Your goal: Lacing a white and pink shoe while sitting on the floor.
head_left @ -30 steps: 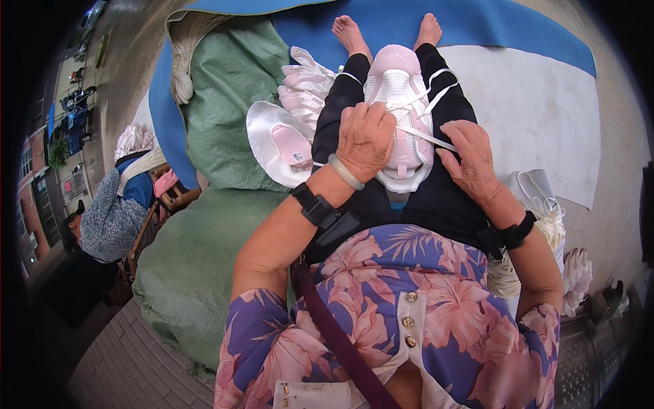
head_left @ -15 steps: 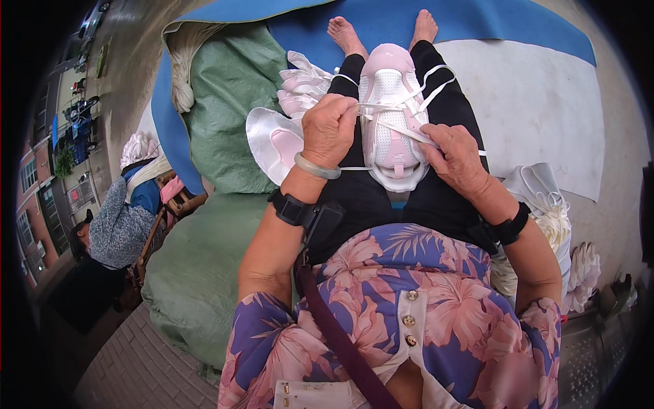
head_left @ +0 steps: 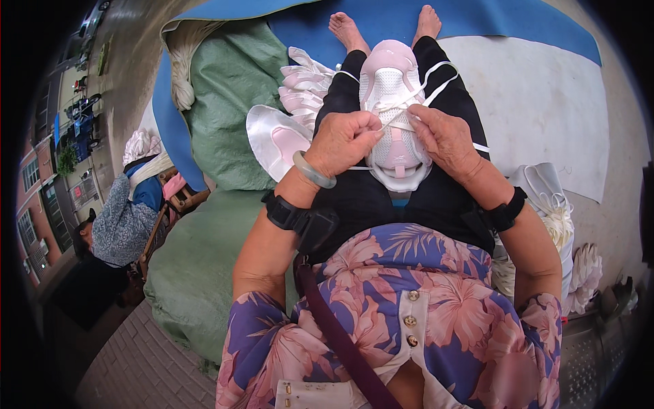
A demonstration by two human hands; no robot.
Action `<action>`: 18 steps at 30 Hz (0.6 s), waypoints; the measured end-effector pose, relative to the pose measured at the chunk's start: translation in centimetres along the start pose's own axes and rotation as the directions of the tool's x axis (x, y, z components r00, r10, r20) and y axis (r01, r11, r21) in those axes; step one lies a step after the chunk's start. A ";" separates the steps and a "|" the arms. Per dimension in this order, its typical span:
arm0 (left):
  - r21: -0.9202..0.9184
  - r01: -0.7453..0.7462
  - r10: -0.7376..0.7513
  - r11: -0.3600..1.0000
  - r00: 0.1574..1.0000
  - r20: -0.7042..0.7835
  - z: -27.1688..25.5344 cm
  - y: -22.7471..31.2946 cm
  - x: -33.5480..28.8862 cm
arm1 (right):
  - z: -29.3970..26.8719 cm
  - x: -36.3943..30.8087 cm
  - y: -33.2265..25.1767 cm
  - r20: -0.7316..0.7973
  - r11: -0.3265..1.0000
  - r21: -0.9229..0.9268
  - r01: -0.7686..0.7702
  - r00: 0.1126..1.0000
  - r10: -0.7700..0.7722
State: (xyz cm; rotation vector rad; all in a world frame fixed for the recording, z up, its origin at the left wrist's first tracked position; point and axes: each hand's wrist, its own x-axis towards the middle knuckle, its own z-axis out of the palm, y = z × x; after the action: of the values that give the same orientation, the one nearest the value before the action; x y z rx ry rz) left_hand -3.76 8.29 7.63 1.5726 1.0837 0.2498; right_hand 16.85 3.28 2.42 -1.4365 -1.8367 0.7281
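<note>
Across my lap, between my thighs, rests a pink and white shoe upper with a mesh middle. White shoelace crosses it, one loop arching out at the upper right. My left hand is closed over its left edge, thumb and forefinger pinching a strand of the lace. On the other side my right hand also pinches lace near the middle of the upper. The strand runs between both hands. Exactly how the lace threads through is partly hidden by the fingers.
Left of my legs lie a stack of similar uppers and a flat white and pink piece, beside green sacks. White laced bundles stand at right near a pale sheet. Another person sits far left.
My left hand has moved down and right, turning inward. My right hand has shifted up and left, bringing the two hands closer over the upper.
</note>
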 end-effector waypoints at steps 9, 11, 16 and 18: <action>0.278 -0.030 0.085 0.960 0.978 -0.189 0.7 -0.5 0.2 | 0.2 1.3 -0.8 0.075 0.987 -0.018 -0.157 0.985 0.158; 0.179 0.023 0.013 0.984 0.979 -0.201 0.1 -1.1 0.3 | -0.2 1.4 -1.3 0.092 0.982 -0.017 -0.190 0.977 0.191; -0.333 -0.125 0.095 0.934 0.990 -0.108 -1.2 -3.5 0.9 | -0.7 0.1 -1.5 0.007 0.995 0.052 -0.089 0.996 0.088; -0.499 -0.118 0.063 0.858 0.990 -0.126 -0.9 -3.1 1.1 | -1.7 -0.6 -1.5 -0.040 0.985 0.154 -0.078 0.996 0.085</action>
State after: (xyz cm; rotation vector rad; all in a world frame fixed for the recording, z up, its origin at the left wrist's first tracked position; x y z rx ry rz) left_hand -5.32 9.45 4.83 1.1417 0.9262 0.6373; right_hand 17.42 2.33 4.54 -1.4239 -1.6579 0.8501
